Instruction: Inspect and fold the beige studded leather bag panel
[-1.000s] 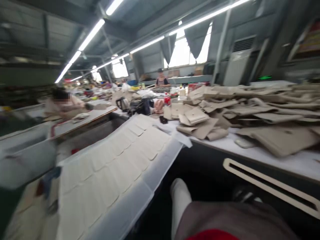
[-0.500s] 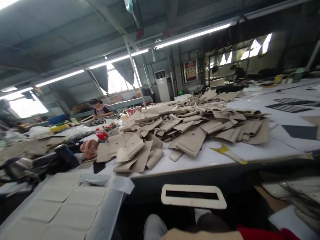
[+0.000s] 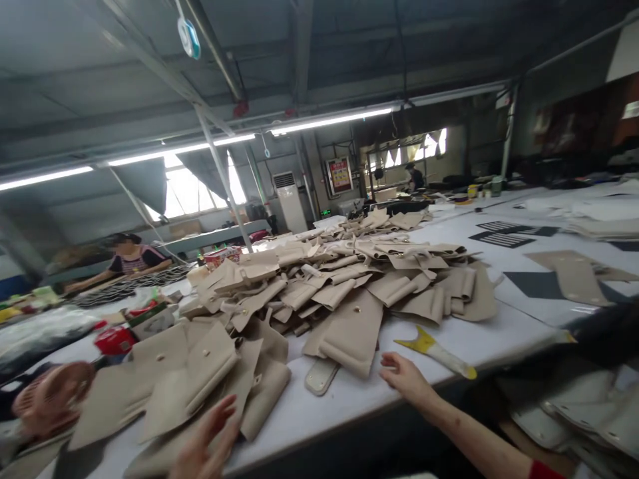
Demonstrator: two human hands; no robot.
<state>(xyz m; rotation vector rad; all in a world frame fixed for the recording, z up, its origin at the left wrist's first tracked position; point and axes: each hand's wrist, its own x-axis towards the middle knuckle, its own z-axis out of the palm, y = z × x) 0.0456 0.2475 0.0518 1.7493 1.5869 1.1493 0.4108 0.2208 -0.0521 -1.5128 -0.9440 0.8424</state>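
Observation:
A big heap of beige leather-like pieces [image 3: 352,332], many folded over and some with metal studs, spreads along the white table [image 3: 294,436]. My left hand [image 3: 212,432], a little blurred, is at the heap's near left end with its fingers stretched out and nothing in them. My right hand [image 3: 407,379] hovers by the table's front edge, fingers apart and bent slightly, holding nothing. Just left of it a small light grey rounded piece [image 3: 321,376] sticks out from under the heap. A yellow forked tool with a pale wrapped handle [image 3: 436,351] lies just beyond that hand.
A pink fan [image 3: 60,396] and a red container [image 3: 114,339] stand on the left. Dark flat pieces [image 3: 532,284] and beige ones lie on the right side of the table. Grey-white panels [image 3: 579,416] are stacked low at right. A co-worker [image 3: 132,259] sits at far left.
Both hands have come into view over the table edge. The view has moved closer to the heap and turned right. The white slotted frame and the tray of pale panels have left the picture.

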